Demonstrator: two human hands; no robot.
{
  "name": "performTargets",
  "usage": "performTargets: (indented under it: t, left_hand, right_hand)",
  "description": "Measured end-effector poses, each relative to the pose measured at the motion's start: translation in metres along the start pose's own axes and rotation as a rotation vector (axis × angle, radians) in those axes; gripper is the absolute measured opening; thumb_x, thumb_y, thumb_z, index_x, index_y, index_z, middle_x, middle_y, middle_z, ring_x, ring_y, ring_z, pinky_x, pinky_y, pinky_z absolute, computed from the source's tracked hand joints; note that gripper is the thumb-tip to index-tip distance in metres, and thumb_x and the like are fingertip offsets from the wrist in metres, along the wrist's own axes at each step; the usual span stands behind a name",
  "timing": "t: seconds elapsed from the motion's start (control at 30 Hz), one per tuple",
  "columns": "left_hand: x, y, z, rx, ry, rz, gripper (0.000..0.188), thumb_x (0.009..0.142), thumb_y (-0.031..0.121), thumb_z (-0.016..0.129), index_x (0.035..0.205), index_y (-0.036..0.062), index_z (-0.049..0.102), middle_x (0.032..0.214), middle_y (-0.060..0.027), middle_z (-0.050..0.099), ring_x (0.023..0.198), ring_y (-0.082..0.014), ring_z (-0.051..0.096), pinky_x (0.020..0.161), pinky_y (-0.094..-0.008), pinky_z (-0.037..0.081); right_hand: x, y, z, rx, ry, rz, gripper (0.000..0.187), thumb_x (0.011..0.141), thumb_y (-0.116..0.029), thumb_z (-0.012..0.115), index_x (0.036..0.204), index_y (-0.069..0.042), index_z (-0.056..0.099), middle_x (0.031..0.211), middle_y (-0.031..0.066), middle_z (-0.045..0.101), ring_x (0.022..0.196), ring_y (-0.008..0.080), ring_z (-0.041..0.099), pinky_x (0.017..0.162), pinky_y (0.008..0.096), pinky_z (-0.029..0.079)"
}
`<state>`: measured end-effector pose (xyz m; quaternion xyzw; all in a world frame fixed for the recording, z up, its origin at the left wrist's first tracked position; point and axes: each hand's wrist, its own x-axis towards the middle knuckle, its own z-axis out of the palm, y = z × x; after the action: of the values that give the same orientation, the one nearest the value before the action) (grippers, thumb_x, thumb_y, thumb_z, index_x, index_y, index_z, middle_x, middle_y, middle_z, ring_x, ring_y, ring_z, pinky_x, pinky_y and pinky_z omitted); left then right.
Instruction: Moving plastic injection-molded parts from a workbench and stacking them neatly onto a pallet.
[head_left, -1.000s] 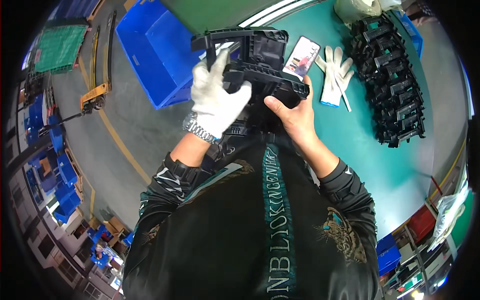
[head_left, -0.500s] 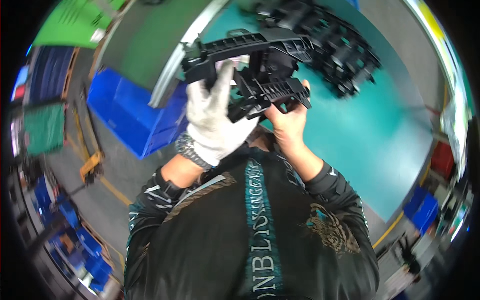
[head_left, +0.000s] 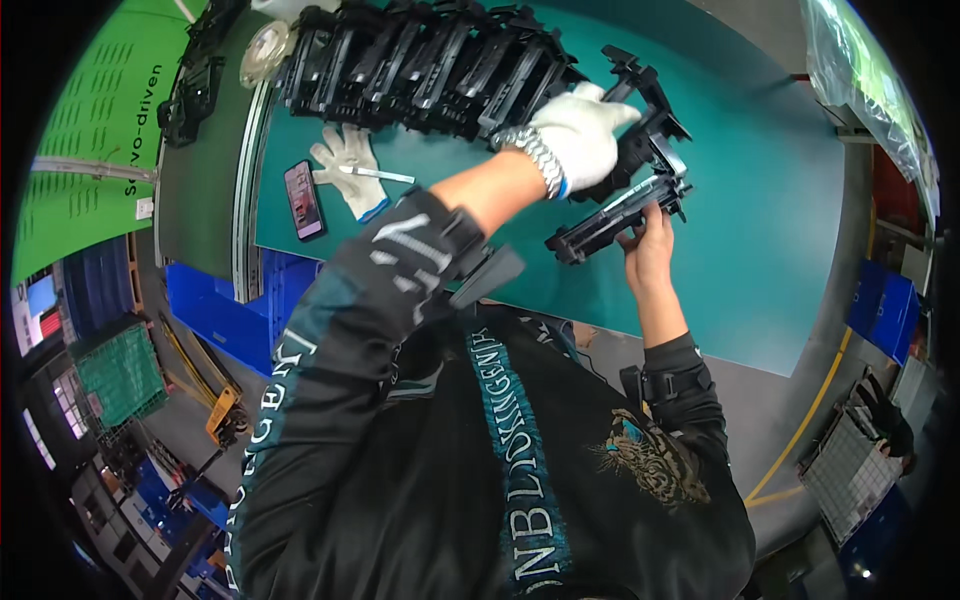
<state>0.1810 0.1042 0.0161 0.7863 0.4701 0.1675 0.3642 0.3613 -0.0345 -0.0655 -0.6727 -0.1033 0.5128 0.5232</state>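
Over the green tabletop, a black moulded plastic frame (head_left: 655,125) with ribs and openings is held in my two hands, tilted. My right hand (head_left: 651,243) is bare, with its fingers closed on the lower end of the frame. Crossing from the left, my left hand (head_left: 580,138) wears a white knit glove and is bent around the frame's left side; its fingertips are partly hidden. A metal-link watch (head_left: 530,158) circles my left wrist. Just beyond my left hand stands a row of several similar black plastic frames (head_left: 420,70).
A spare white glove (head_left: 350,165) lies on the green table (head_left: 740,260) with a slim silver tool (head_left: 375,174) across it. Next to it is a phone (head_left: 304,200). A round tape roll (head_left: 267,53) sits by the metal rail (head_left: 250,190). A blue bin (head_left: 220,310) stands below at left.
The black frame, earlier raised close before me, is now farther right over the table and turned. My left arm has swung across to the right, and the view has shifted, showing the phone and spare glove.
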Motion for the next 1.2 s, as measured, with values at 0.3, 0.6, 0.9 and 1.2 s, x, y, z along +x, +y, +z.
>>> performTargets:
  t: [0.3, 0.6, 0.9, 1.2]
  left_hand:
    - [0.04, -0.05, -0.013, 0.236, -0.064, -0.087, 0.043, 0.088, 0.013, 0.046, 0.126, 0.0102, 0.067, 0.121, -0.0235, 0.062, 0.108, -0.0413, 0.063, 0.099, -0.043, 0.05]
    - [0.002, -0.023, -0.029, 0.46, -0.07, -0.136, 0.037, 0.09, 0.012, 0.046, 0.119, 0.005, 0.068, 0.12, -0.021, 0.063, 0.109, -0.0389, 0.063, 0.099, -0.0457, 0.05]
    - [-0.144, 0.003, -0.021, -0.133, 0.187, -0.157, 0.036, 0.093, 0.023, 0.049, 0.119, 0.007, 0.067, 0.121, -0.0167, 0.065, 0.113, -0.0367, 0.062, 0.1, -0.0442, 0.049]
    - [-0.422, 0.024, 0.109, -0.394, 0.397, -1.118, 0.046, 0.09, 0.027, 0.052, 0.127, 0.0033, 0.064, 0.13, -0.0202, 0.064, 0.123, -0.0342, 0.059, 0.109, -0.0393, 0.044]
  right_hand:
    - [0.066, -0.045, 0.069, -0.43, -0.284, 0.058, 0.066, 0.085, -0.053, 0.072, 0.126, -0.003, 0.059, 0.118, 0.0073, 0.062, 0.104, 0.0183, 0.059, 0.078, 0.0358, 0.052]
    - [0.086, -0.037, 0.096, -0.616, -0.181, 0.069, 0.08, 0.074, -0.061, 0.081, 0.12, 0.001, 0.064, 0.109, 0.0103, 0.068, 0.093, 0.0211, 0.066, 0.075, 0.037, 0.054]
    - [0.093, -0.017, 0.031, -0.227, -0.378, 0.147, 0.083, 0.096, -0.057, 0.061, 0.153, -0.002, 0.035, 0.158, 0.0227, 0.033, 0.145, 0.0386, 0.034, 0.114, 0.0526, 0.037]
    - [0.041, 0.042, -0.096, -0.813, -0.596, -0.153, 0.009, 0.096, -0.013, 0.068, 0.098, -0.004, 0.065, 0.074, -0.0049, 0.055, 0.064, 0.0033, 0.045, 0.056, 0.0207, 0.039]
